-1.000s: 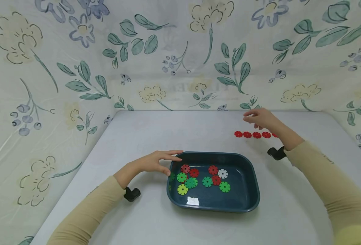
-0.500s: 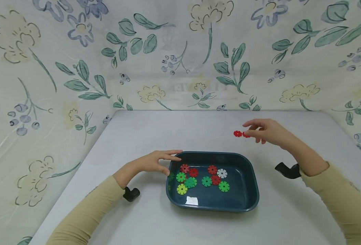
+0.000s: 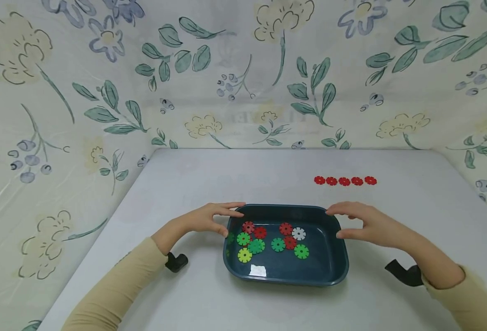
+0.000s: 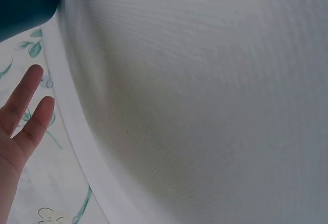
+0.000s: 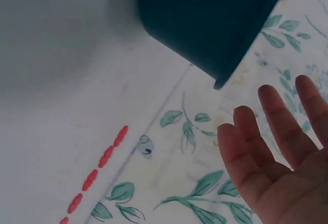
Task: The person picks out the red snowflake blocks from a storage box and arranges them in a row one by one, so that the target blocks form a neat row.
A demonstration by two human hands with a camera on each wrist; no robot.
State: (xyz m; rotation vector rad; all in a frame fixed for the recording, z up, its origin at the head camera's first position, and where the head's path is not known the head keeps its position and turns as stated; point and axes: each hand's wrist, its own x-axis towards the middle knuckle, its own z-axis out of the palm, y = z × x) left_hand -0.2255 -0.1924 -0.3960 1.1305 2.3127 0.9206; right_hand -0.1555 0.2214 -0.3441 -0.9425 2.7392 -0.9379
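The left hand point(image 3: 204, 218) has its fingers spread, index and thumb at the rim of the dark blue tray point(image 3: 324, 259) around ten o'clock. The right hand point(image 3: 365, 224) holds nothing, thumb and forefinger parted at the rim near two o'clock; I can't be sure whether those fingertips touch it.

The head view shows the notched discs point(image 3: 278, 244) lying inside the tray and the row of red discs point(image 3: 344, 181) on the table point(image 3: 227, 174) toward one o'clock. Only the wrist views give the tray's outer wall from below, at ten o'clock in the left, one in the right.

The left forearm slants toward eight o'clock, the right toward four.
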